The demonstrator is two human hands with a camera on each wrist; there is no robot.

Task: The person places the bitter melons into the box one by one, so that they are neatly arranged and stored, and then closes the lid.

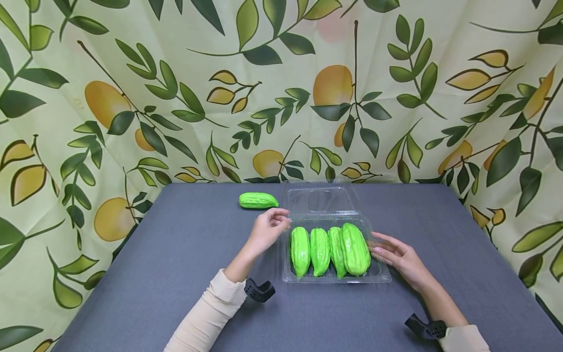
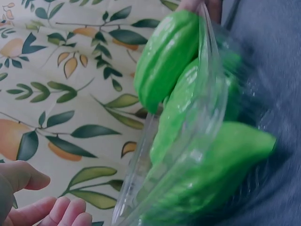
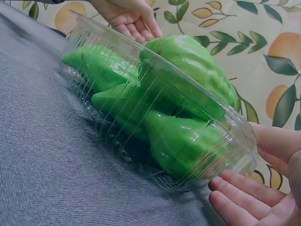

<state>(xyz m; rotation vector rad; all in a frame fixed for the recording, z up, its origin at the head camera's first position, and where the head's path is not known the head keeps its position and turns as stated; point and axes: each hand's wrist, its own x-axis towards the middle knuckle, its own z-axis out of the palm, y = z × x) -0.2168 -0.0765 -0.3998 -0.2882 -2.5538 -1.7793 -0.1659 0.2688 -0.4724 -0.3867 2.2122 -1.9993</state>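
In the head view a clear plastic box holds several bright green bitter melons standing side by side. The rightmost bitter melon sits higher than its neighbours. My left hand hovers at the box's left rim, fingers loosely bent; the left wrist view shows nothing between its thumb and fingers. At the opposite end, my right hand lies against the box's right wall, with thumb and straight fingers at the corner. Another bitter melon lies on the table behind my left hand.
The box's clear lid is folded back, flat toward the rear of the table. A grey cloth covers the tabletop. Behind it hangs a leaf-and-fruit patterned curtain. Each wrist wears a black camera mount.
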